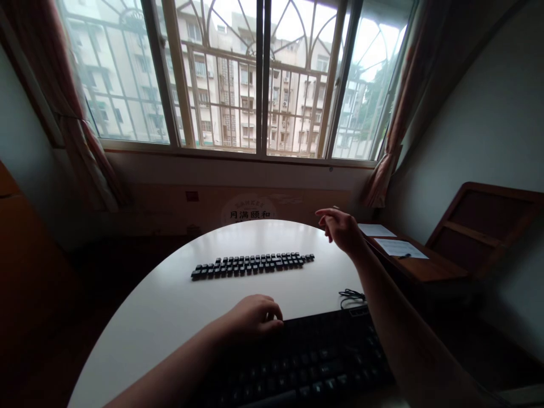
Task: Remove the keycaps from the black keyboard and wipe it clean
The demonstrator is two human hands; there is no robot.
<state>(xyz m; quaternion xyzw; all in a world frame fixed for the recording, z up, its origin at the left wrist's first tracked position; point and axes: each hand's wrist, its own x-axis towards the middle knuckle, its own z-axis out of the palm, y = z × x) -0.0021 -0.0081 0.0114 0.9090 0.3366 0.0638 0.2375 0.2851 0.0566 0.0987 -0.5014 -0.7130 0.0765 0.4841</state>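
Note:
A black computer keyboard [335, 340] lies at the table's near side, its lower part dark and partly behind my forearms. My left hand [255, 314] is closed at its far edge, fingers curled and thumb on the keyboard. Beyond it, loose black keycaps [250, 264] stand in rows on the white table. My right hand [340, 229] is raised over the table's far right edge, index finger forward and the other fingers curled. A small pale tip [335, 207] shows above its knuckles; what it belongs to is hidden.
The round white table [157, 306] bears a coiled black cable [352, 296] beside the keyboard. Right of the table, a wooden chair [442, 272] holds paper sheets [399, 247] and a dark pen [406, 256]. A barred window [261, 85] with tied curtains stands ahead.

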